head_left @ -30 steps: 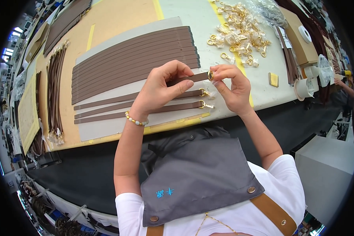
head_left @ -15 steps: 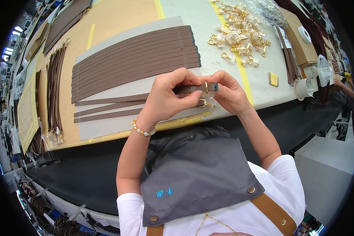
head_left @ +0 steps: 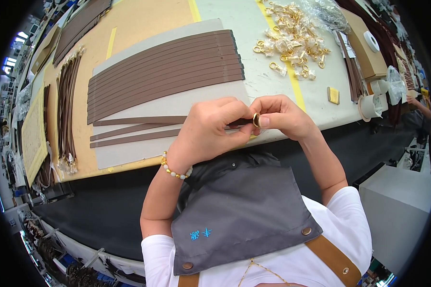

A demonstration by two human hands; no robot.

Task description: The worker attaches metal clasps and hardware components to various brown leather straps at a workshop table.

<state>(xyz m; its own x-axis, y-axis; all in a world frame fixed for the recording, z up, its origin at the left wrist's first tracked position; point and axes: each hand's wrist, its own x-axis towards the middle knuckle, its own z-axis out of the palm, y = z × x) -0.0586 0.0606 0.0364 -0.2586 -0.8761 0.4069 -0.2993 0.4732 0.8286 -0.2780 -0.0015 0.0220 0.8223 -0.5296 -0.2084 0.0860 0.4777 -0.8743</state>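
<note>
Over the near edge of the board, my left hand point(head_left: 210, 125) pinches the end of a brown strap point(head_left: 148, 120) between thumb and fingers. The rest of that strap trails left across the board. My right hand point(head_left: 285, 117) is closed on a gold-coloured snap hook point(head_left: 256, 120), its ring showing right at the strap's end. Fingers hide the strap tip and most of the hook. Two more loose brown straps point(head_left: 129, 140) lie just below on the grey board point(head_left: 177, 103). Farther back, several straps point(head_left: 163, 71) lie side by side in a neat row.
At the back right lies a heap of gold hooks point(head_left: 297, 40) in clear wrap. A small yellow block point(head_left: 333, 95) and white rolls point(head_left: 370, 107) sit near the table's right edge. Bundled straps with hooks point(head_left: 69, 110) lie at the left. A grey box point(head_left: 397, 210) stands at lower right.
Both hands have come slightly lower and nearer me. The dark strap tip that stuck out through the gold ring is now hidden by my right fingers, and the ring has turned toward view.
</note>
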